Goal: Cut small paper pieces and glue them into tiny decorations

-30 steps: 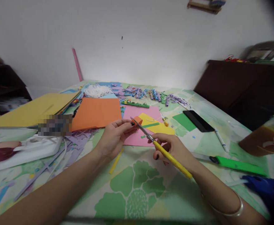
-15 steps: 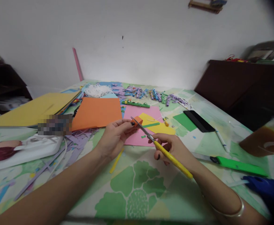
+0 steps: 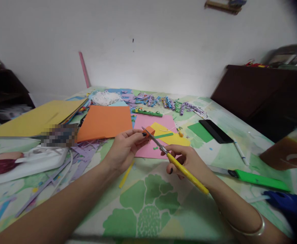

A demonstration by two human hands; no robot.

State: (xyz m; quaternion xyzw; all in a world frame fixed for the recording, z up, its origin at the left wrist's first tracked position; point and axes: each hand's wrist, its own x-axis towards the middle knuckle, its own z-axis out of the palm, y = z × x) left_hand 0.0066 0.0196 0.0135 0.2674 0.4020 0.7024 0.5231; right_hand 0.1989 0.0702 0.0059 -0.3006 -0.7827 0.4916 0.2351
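Pinched between the fingers of my left hand (image 3: 124, 149) is a small folded orange paper piece (image 3: 150, 130). My right hand (image 3: 186, 161) grips yellow-handled scissors (image 3: 179, 166), their blades pointing up and left across the orange piece. Whether the blades are parted is too small to tell. Beneath and behind the hands lie a pink sheet (image 3: 145, 152), a yellow paper piece (image 3: 180, 139) and a thin green strip (image 3: 165, 135). A large orange sheet (image 3: 106, 120) lies beyond my left hand.
Right side: a black phone (image 3: 216, 131), a green cutter (image 3: 261, 179), a pen (image 3: 240, 153) and a cup of brown drink (image 3: 285, 149). Left: yellow sheets (image 3: 34, 117) and a white power strip (image 3: 44, 162). Curled paper pieces (image 3: 167, 103) and white shreds (image 3: 106, 98) lie at the back.
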